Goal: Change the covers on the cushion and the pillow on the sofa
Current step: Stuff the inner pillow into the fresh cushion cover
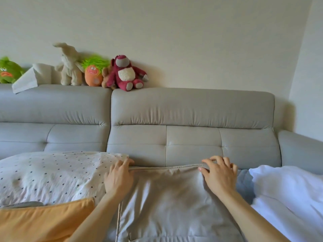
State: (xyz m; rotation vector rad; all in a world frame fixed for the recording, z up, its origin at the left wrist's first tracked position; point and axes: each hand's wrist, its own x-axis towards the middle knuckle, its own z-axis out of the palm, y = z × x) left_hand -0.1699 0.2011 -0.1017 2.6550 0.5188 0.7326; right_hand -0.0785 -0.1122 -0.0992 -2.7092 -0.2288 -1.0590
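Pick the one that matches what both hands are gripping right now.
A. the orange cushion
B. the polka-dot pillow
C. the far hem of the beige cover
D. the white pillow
C: the left hand and right hand each pinch the far hem of the beige cover, spread between the other cushions.

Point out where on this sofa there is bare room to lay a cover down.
The seat is crowded: dotted pillow and orange cushion at left, beige cover under both hands in the middle, white bedding at right. Only a bare strip shows between beige cover and white bedding. The backrest top is free from the red plush bear to its right end.
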